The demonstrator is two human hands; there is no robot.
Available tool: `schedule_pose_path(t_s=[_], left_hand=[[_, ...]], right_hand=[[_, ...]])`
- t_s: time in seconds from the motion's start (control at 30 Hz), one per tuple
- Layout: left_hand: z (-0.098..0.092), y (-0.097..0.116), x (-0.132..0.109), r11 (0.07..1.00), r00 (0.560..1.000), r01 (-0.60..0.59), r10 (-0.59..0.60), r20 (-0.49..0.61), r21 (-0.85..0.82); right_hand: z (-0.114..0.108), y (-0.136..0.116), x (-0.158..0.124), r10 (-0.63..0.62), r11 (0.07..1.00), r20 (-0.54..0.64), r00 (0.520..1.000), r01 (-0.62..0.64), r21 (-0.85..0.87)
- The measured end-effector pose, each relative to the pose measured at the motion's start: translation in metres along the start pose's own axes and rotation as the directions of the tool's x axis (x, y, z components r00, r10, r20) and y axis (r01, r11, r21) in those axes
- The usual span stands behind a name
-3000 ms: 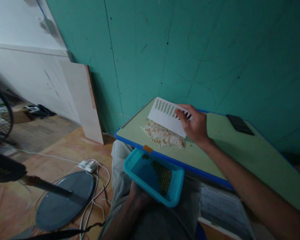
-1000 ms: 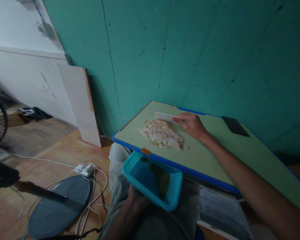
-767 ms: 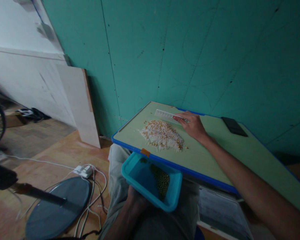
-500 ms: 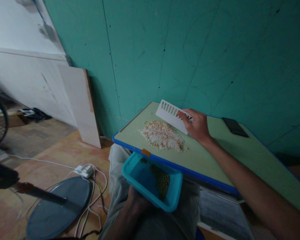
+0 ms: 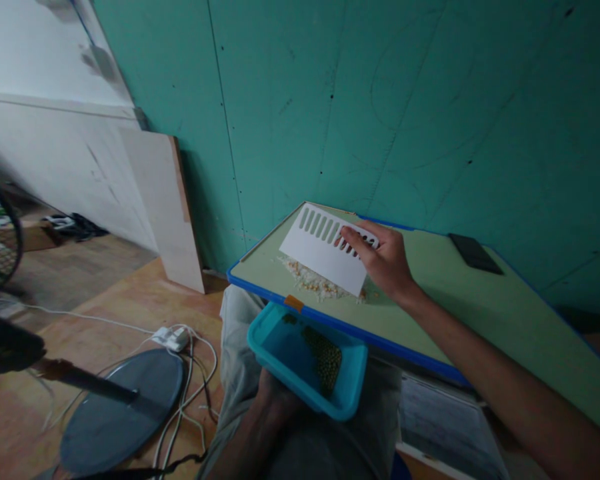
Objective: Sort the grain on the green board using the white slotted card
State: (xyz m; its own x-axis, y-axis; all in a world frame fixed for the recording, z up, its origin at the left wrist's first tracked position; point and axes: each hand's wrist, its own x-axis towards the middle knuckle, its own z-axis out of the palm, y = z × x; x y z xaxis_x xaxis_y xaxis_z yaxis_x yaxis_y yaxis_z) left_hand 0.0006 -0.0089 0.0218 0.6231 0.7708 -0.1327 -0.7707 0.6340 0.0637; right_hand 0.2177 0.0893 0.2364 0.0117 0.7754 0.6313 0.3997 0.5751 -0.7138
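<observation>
Right hand (image 5: 387,263) grips a slotted scraper (image 5: 320,255); left hand (image 5: 277,395), a rectangular tub (image 5: 287,350).

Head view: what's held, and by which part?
Right hand: white slotted plate, by its right end. Left hand: blue tub, from the near side; fingers hidden.

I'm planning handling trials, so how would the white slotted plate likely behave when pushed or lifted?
The white plate is probably fairly stiff: gripped near one end by the right hand, it looks straight. It's likely light: slotted, and held one-handed.
</observation>
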Motion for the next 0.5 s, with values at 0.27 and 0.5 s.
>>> schedule_pose_path(t_s=[0.27, 0.5], left_hand=[[0.023, -0.002, -0.008, 0.999, 0.991, 0.012, -0.007, -0.134, 0.037], [0.034, -0.006, -0.006, 1.000, 0.995, 0.001, -0.001, -0.102, -0.007]], right_hand=[[0.006, 0.007, -0.004, 0.067, 0.998, 0.056, 0.996, -0.066, -0.013], [0.006, 0.011, -0.005, 0.092, 0.996, 0.085, 0.992, -0.091, -0.018]])
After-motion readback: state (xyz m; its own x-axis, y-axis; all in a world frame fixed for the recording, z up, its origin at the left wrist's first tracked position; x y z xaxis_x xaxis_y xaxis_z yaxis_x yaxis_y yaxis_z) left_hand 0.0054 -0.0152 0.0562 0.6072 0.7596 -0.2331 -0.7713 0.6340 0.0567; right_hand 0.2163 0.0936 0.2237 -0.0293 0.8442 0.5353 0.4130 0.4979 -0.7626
